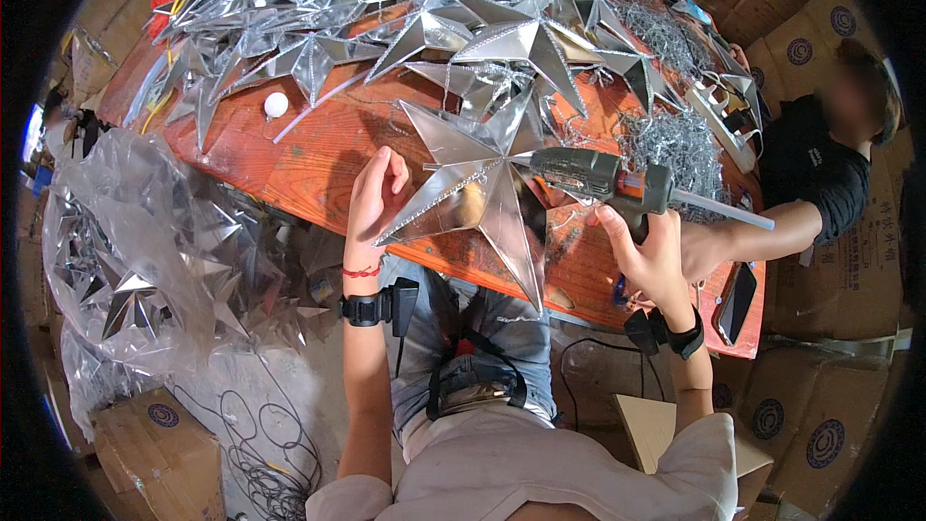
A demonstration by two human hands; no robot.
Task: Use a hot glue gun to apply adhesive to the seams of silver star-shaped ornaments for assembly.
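Silver star (482,195) between the hands (658,256), glue gun (579,172) in the right, red wooden table (309,174); piled stars (521,43)

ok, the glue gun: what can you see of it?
The glue gun has a dark, plastic-looking body with an orange section toward the rear and a translucent glue stick jutting out behind. Its nozzle points left, toward the middle of a silver star; contact there is unclear. The right hand grips its handle, mostly hidden.
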